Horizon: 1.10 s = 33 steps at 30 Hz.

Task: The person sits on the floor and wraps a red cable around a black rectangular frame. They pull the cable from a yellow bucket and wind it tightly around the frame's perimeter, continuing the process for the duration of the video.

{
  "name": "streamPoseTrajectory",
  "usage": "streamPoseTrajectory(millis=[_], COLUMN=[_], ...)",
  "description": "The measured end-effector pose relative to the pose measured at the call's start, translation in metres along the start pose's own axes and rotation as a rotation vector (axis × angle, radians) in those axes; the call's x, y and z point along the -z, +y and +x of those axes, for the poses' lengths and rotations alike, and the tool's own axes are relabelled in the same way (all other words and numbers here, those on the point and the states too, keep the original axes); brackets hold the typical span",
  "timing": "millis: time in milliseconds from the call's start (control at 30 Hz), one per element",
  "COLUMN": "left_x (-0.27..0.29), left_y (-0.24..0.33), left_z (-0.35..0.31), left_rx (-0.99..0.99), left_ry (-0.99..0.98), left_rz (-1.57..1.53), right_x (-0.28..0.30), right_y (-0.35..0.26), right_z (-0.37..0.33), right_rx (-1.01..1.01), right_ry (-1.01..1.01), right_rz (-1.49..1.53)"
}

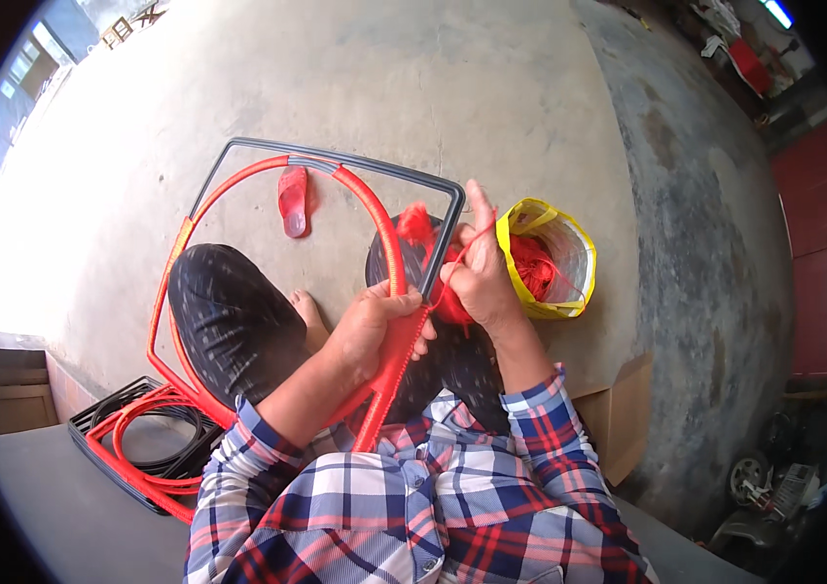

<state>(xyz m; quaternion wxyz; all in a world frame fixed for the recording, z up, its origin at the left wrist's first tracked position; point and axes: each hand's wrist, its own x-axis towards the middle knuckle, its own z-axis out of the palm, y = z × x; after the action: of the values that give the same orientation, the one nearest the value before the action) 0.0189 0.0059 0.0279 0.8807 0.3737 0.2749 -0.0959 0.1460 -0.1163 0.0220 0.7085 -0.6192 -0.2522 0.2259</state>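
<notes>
- Pinching the red-wrapped wire frame [386, 229], the left hand [372, 329] is pressing its thumb on top while its fingers are curling underneath, closed on the near right part where the hoop and the dark outer wire are meeting.
- From my remote seat I am seeing the right hand [480, 277] standing just right of it, index finger pointing up and away, the lower fingers bending in around a red strand [463, 255]; I cannot tell how the strand is running between them.
- Both forearms are reaching in from the near side, in plaid sleeves [542, 404], the left one slanting toward the right.
- That frame is leaning over the lap, its bare dark corner rising just beyond the grip, its hoop arching to the far left, its red near edge running down toward the shirt.
- Red yarn [415, 224] is lying over the right knee, and more is filling a yellow bag [552, 311] to the right.
- On the near left, other frames [146, 438] are resting on a grey surface [29, 477].
- Farther off, a red sandal [293, 202] is lying on the concrete floor [384, 73]; reddish doors [822, 258] are standing far right.
</notes>
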Motion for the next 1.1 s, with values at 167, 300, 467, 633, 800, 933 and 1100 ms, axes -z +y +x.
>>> streamPoseTrajectory(millis=[167, 300, 467, 633, 800, 933, 1100], left_x=[0.001, 0.001, 0.010, 0.016, 0.018, 0.016, 0.011], left_y=[-0.006, -0.002, -0.004, -0.002, -0.001, -0.001, 0.000], left_z=[0.006, 0.004, 0.009, 0.009, 0.012, 0.013, 0.009], left_rx=[0.005, 0.000, 0.006, -0.007, -0.006, 0.001, -0.007], left_ry=[-0.007, -0.007, -0.003, 0.009, 0.015, 0.010, 0.042], left_rz=[-0.010, -0.002, -0.027, -0.038, -0.044, -0.029, -0.017], right_x=[-0.010, 0.007, 0.062, 0.137, 0.237, 0.189, 0.036], right_y=[0.015, 0.003, -0.027, -0.012, 0.020, 0.038, 0.023], right_z=[0.014, 0.001, -0.053, -0.116, -0.164, -0.138, -0.085], right_rx=[-0.151, -0.025, -0.029, -0.230, -0.026, -0.082, -0.322], right_ry=[0.083, 0.176, -0.090, 0.147, 0.593, 0.501, 0.024], right_rz=[0.308, 0.132, -0.404, 0.076, 0.649, 0.644, 0.017])
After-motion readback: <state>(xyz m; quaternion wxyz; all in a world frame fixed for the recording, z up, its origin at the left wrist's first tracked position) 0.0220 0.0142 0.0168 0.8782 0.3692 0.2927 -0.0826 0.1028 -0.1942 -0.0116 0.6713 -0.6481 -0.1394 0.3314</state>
